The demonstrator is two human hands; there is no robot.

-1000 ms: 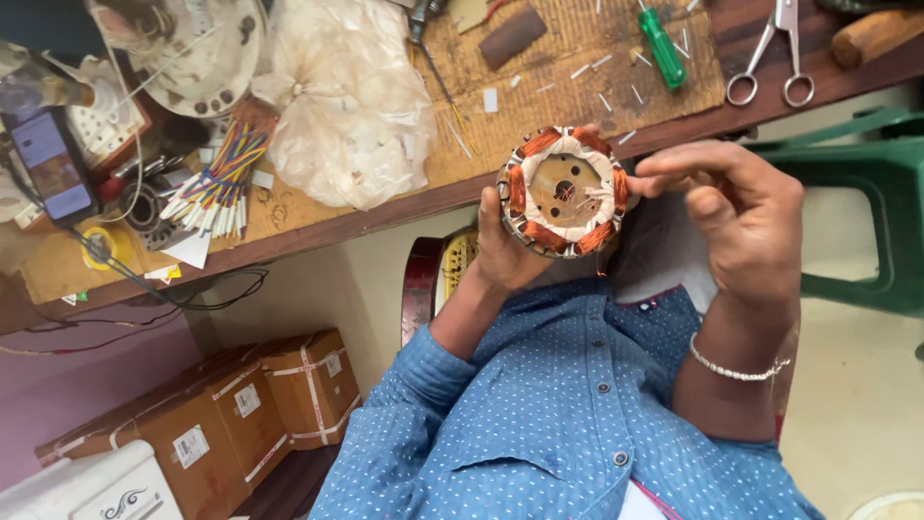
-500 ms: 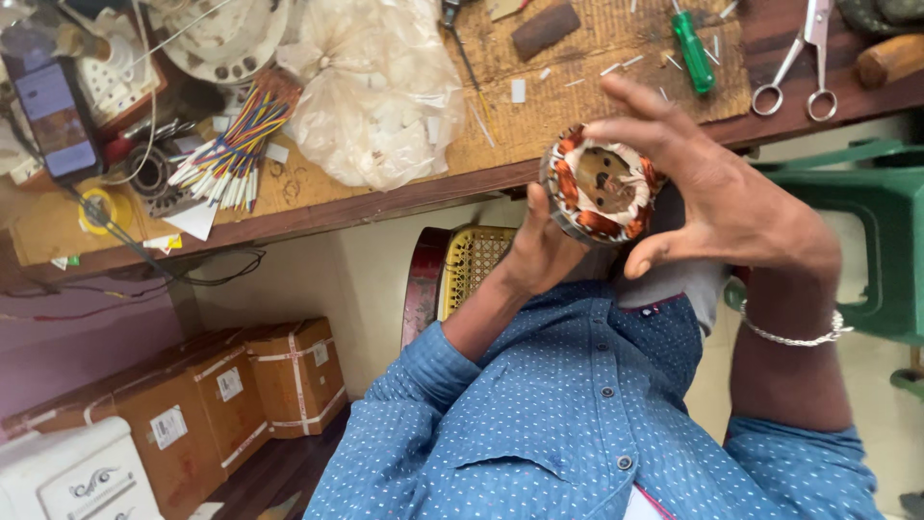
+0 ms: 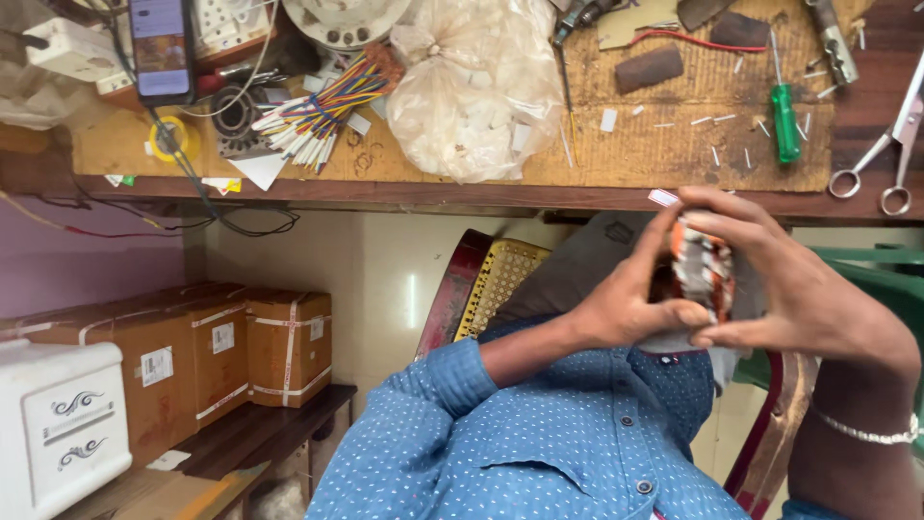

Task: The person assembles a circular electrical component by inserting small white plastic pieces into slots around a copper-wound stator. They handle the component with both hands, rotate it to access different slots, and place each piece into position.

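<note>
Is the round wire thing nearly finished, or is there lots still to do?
Done: the round motor coil with orange and white windings looks already wound. In hand: both the left hand and right hand hold it edge-on. Left: cannot tell; the green-handled screwdriver and steel scissors lie untouched.

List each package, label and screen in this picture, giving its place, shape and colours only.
Phone: top left on the bench, dark slab, lit screen.
Cardboard boxes: lower left shelf, brown, white-taped, white labels.
White box: bottom left, dark scroll marks.
Plastic bag: bench centre, clear, knotted.
</note>
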